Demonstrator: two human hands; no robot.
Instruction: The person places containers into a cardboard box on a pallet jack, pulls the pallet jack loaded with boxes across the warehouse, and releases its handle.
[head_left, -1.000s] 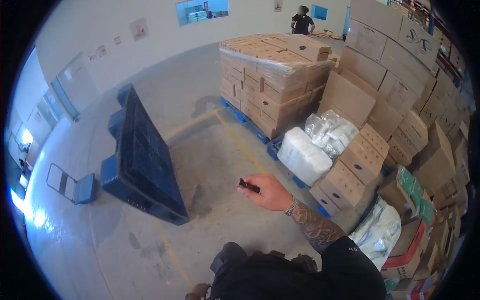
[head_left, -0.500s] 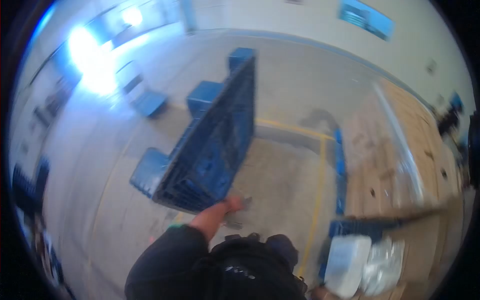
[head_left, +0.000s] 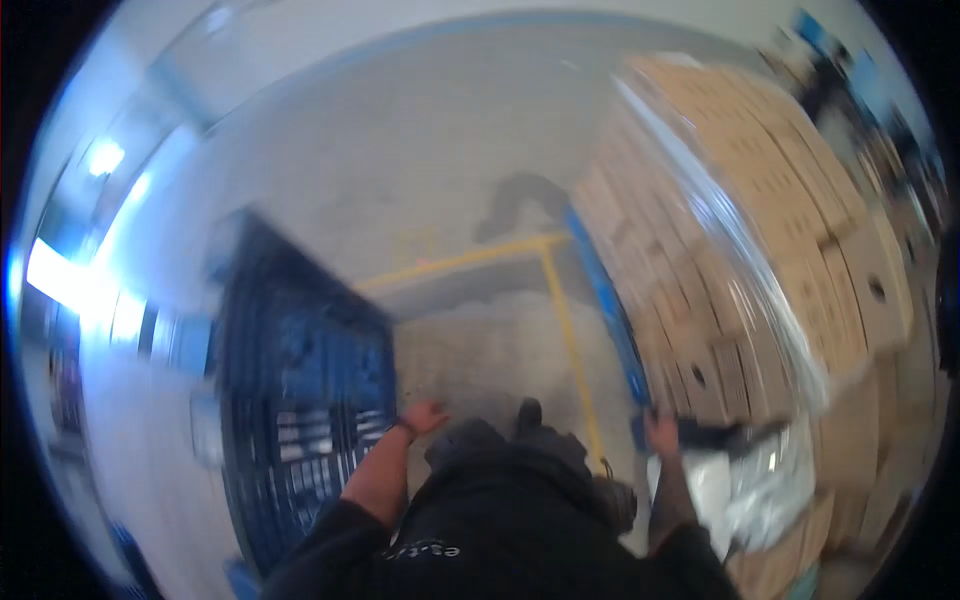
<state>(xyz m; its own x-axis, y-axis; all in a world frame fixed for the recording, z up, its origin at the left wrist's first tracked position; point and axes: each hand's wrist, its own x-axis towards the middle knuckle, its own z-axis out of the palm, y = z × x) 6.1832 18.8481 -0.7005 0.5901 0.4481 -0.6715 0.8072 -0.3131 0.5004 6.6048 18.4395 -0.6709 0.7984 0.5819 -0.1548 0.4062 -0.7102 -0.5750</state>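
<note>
A dark blue plastic pallet [head_left: 300,340] with a slatted, open-grid face stands tilted on edge at my left. My left hand [head_left: 425,414] is beside its near right edge, with the wrist close to that edge. Motion blur hides whether the fingers grip anything. My right hand [head_left: 660,432] is low at the right, at the end of a dark, bar-like object [head_left: 708,435] by the stacked cartons. Its fingers are too smeared to show a grip. Beside that forearm lie a white item [head_left: 705,485] and clear plastic wrap [head_left: 770,490].
Brown cartons [head_left: 740,220], partly wrapped in clear film, are stacked high at the right on a blue pallet [head_left: 610,300]. Yellow floor lines [head_left: 565,340] run between the stack and the tilted pallet. A dark stain [head_left: 525,200] marks the concrete floor beyond.
My view has swung right, and the tilted pallet now shows its slatted face further left. My left hand has shifted from the pallet's bottom corner to beside its edge. My right hand has come forward.
</note>
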